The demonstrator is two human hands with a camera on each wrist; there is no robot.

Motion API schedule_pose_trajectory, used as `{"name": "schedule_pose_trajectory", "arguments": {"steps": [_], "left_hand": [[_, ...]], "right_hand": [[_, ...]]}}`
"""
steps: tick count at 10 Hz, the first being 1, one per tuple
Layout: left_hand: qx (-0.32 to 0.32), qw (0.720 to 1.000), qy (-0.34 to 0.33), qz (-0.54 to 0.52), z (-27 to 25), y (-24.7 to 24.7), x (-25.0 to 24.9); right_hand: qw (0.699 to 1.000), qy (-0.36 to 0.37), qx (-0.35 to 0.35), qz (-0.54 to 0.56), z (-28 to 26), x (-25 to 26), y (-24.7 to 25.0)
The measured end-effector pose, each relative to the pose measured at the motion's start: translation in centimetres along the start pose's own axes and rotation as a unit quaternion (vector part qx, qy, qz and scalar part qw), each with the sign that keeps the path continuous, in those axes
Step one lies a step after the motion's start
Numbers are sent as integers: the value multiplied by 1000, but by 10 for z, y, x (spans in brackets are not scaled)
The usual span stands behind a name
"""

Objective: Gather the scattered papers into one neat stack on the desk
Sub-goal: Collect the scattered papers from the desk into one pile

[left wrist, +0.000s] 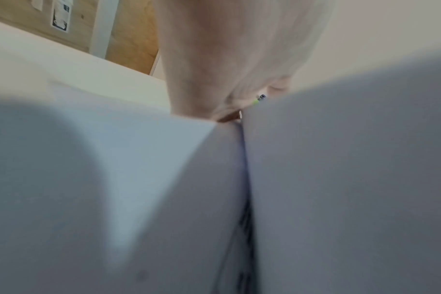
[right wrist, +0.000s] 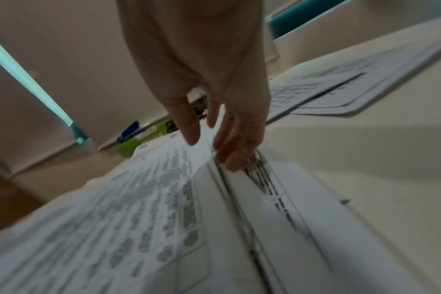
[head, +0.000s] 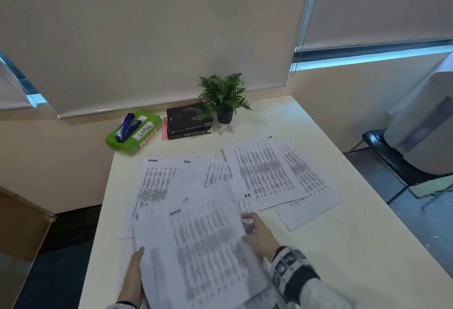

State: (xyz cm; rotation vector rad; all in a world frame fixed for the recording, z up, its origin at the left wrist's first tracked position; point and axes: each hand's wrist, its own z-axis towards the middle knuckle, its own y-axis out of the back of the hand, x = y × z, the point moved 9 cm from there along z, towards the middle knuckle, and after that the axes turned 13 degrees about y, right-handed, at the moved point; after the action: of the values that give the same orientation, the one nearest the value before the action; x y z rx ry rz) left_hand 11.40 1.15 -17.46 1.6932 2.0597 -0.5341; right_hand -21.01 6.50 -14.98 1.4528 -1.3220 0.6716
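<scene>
Printed white sheets lie scattered over the cream desk [head: 348, 247]. My left hand [head: 134, 269] grips the left edge of a lifted, blurred bundle of papers [head: 203, 242], thumb on top. In the left wrist view the left hand [left wrist: 214, 69] reaches in between pale sheets [left wrist: 340, 179]. My right hand [head: 257, 232] rests with straight fingers against the bundle's right edge. In the right wrist view the right hand's [right wrist: 214, 135] fingertips touch the sheets' edge [right wrist: 164, 199]. More sheets lie flat at the left [head: 157, 181] and in an overlapping group at the right [head: 269, 171].
At the back of the desk stand a green box [head: 144, 134] with a blue stapler [head: 126, 125] on it, a pile of dark books [head: 188, 122] and a small potted fern [head: 224, 98]. A dark chair [head: 387, 156] stands off the right edge.
</scene>
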Motion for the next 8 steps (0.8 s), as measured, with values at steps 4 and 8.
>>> {"name": "schedule_pose_trajectory", "arguments": {"steps": [4, 8], "left_hand": [[-37, 980, -86, 175, -25, -30, -8], [-63, 984, -93, 136, -69, -68, -22]], "right_hand": [[939, -169, -152, -260, 98, -28, 196], [969, -174, -5, -178, 134, -39, 170]]}}
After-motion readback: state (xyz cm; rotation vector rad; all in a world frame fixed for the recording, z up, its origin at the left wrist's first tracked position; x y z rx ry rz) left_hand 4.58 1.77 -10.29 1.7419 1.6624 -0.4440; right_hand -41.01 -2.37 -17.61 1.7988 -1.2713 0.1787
